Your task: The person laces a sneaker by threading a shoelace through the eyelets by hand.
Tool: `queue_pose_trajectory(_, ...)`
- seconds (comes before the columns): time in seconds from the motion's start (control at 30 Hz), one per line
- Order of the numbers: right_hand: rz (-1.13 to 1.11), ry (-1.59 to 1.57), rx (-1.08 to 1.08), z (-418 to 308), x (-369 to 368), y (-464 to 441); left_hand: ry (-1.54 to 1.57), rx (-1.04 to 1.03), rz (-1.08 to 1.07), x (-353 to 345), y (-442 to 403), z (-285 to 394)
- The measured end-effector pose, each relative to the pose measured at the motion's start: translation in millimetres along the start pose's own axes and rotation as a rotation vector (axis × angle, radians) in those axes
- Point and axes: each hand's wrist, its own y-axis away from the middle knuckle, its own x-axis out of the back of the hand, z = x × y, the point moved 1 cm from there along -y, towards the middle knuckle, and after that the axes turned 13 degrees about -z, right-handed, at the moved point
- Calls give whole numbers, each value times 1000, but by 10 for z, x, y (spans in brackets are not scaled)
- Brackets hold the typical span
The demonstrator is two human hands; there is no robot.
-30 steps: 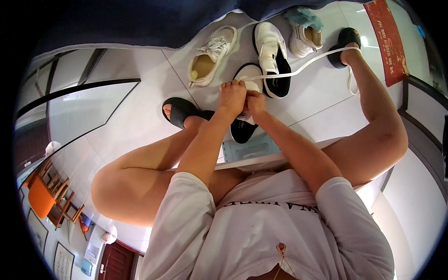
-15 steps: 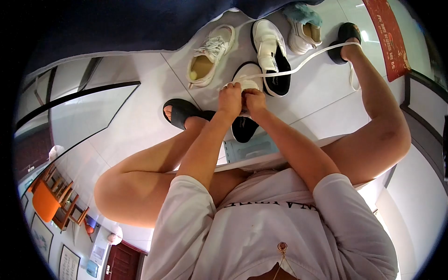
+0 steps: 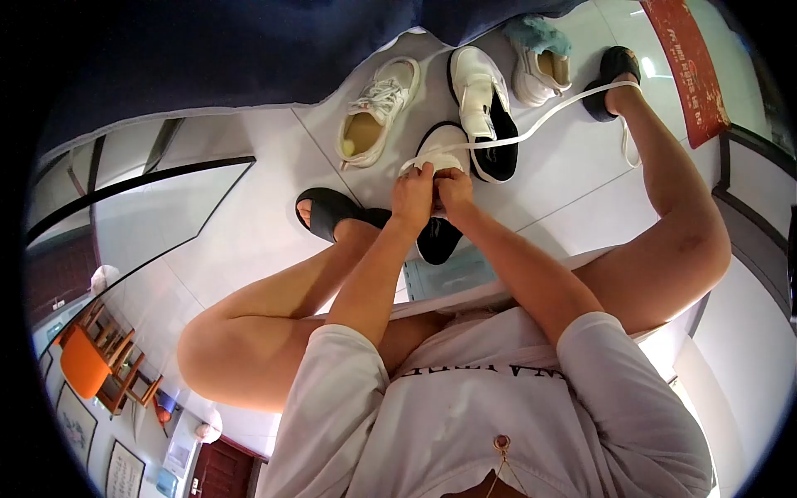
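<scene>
Tiled floor (image 3: 564, 170) before us, one white shoe (image 3: 444, 137) on it, second white shoe (image 3: 478, 87) just beside, our left hand (image 3: 413, 195) and right hand (image 3: 453, 192) bent-fingered over the first, grip hidden so we cannot tell, white lace (image 3: 538, 128) trailing rightward.

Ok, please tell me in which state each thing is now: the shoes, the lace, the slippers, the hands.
Left hand: fingers bent, at the near shoe
Right hand: fingers bent, beside the left
Near shoe: unworn, partly covered by both hands
Lace: strung out towards the right foot
Other black-lined shoe: unworn, lace crossing it
Left sneaker: unworn, laced
Far right shoe: unworn, teal fluff at its far side
Slippers: worn
</scene>
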Motion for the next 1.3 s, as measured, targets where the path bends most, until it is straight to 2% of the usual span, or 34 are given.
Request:
queue_pose_trajectory(0.1, -1, 48, 99, 0, 7, 61, 57, -34, -29, 5, 7, -9)
queue_pose_trajectory(0.23, -31, -18, 77, -29, 22, 96, -13, -67, -36, 30, 17, 21)
queue_pose_trajectory(0.33, -113, 67, 50, 52, 55, -19, -54, -48, -54, 40, 1, 36)
queue_pose_trajectory(0.53, -122, -131, 2, -45, 14, -9, -108, -66, -77, -1, -38, -23)
queue_pose_trajectory(0.63, -18, -216, -62, -108, -57, 15, -65, -103, -77, 125, -4, 21)
queue_pose_trajectory(0.7, 53, -11, -28, -120, -50, 6, -48, -84, -101, 128, 1, 20)
queue_pose_trajectory(0.83, 20, -1, -14, -57, -10, -1, 0, -72, -44, -69, -44, -94)
queue_pose_trajectory(0.93, 97, 134, 24, -125, -23, 76, 72, -93, 9, -49, -26, -102)
queue_pose_trajectory(1.03, 83, 136, 32, 92, 33, -144, 173, -78, 53, -41, -9, -101)
queue_pose_trajectory(1.13, 53, 241, 93, 242, 108, -275, 193, -46, -18, -52, -4, -85)
queue_pose_trajectory(1.2, -85, 133, 47, 142, 95, -176, 118, -59, -22, -39, -17, -77)
queue_pose_trajectory(1.3, -102, 18, 58, 72, 72, -94, 143, -61, -8, -63, -61, -111)
